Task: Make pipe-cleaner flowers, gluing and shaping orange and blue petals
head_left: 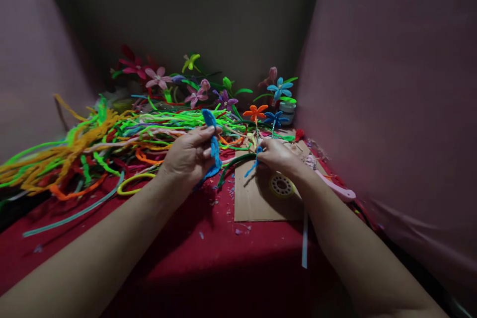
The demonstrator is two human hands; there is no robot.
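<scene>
We're gripping a blue pipe cleaner point(213, 140) in the left hand point(188, 156): fingers are curling, thumb pressing it against the fingertips, one looped end sticking up above the thumb, the rest hanging down past the palm. The right hand point(278, 156) is pinching a short blue piece point(255, 159) between thumb and fingertips, over the cardboard sheet point(257, 201), just beside a dark green stem point(234, 163). A tape roll point(282, 185) is lying by the right wrist. Loose pipe cleaners point(93, 139) are lying heaped to the left on the red cloth point(208, 258).

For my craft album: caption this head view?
Left hand grips a looped blue pipe cleaner; right hand pinches a blue pipe-cleaner piece over brown cardboard.
</scene>
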